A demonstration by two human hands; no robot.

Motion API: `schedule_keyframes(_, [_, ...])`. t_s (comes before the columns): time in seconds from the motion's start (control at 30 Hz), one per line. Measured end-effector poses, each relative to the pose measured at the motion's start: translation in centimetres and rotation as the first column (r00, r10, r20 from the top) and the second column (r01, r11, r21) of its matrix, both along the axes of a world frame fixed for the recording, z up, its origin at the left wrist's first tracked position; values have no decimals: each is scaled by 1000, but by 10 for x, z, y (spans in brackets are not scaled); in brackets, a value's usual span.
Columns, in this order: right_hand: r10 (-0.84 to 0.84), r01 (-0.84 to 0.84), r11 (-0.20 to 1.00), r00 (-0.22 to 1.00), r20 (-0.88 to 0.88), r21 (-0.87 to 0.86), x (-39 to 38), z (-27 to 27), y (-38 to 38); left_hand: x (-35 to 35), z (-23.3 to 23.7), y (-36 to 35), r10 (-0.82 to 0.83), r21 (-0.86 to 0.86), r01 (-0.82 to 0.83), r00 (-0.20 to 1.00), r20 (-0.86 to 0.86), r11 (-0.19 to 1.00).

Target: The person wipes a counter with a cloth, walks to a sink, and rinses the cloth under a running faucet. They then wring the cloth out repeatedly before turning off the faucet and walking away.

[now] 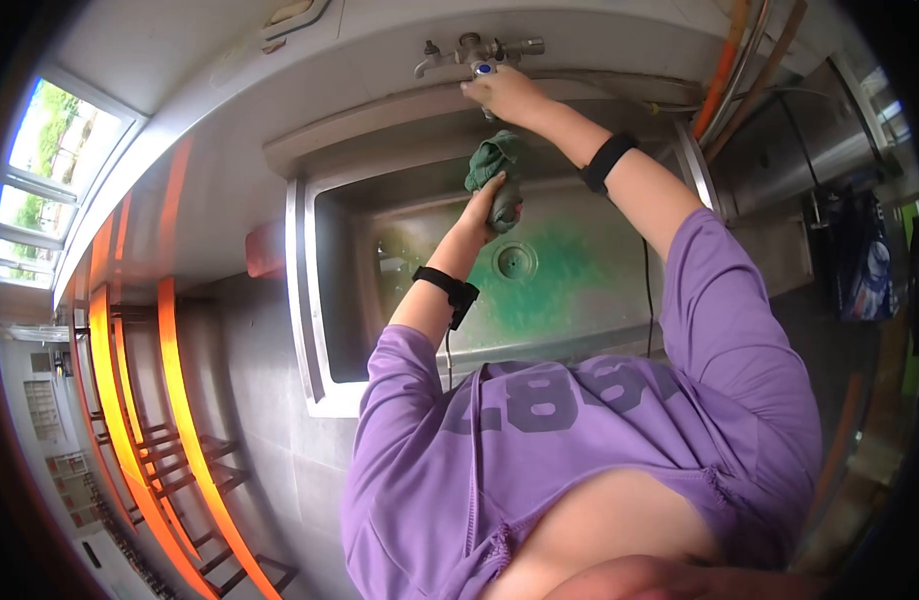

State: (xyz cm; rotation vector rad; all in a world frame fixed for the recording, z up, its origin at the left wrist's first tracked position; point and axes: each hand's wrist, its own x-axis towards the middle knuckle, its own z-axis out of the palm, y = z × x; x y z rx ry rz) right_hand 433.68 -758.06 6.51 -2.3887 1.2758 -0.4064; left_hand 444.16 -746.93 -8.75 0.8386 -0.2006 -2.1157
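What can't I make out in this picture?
All in the head view:
- Right hand: its own back hides how its fingers meet the tap.
- Green cloth: its bunched folds and the left hand hide its full shape.
- Drain: its openings are too small to tell if anything is caught inside.
- Purple shirt: folds hide part of its printed number.
- Far right: items lost in blur and dark edge.

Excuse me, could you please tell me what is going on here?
A person in a purple shirt is at a metal sink. Their left hand holds a bunched green cloth above it, while the right hand is at the blue-marked knob of the tap. Green colouring spreads around the drain.
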Motion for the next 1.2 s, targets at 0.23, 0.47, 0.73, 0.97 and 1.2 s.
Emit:
schedule_keyframes(0.23, [23, 7, 989, 979, 204, -146, -12, -18, 4, -2, -26, -8, 87, -54, -82, 991, 105, 995])
schedule_keyframes(0.47, [206, -190, 978, 944, 256, -86, -29, -23, -12, -1, -27, -7, 85, -68, -83, 996, 39, 994])
schedule_keyframes(0.73, [-195, 122, 981, 573, 796, 152, -44, -83, 7, 22, -17, -10, 17, -114, -1, 991, 136, 993])
schedule_keyframes(0.97, [-725, 219, 538, 614, 314, 814, -16, -136, 36, 26, -26, -12, -59, -205, 111, 967, 247, 972])
schedule_keyframes(1.2, [-813, -30, 400, 450, 370, 916, -20, -145, 20, 24, -27, -10, -4, -222, 83, 942, 334, 971])
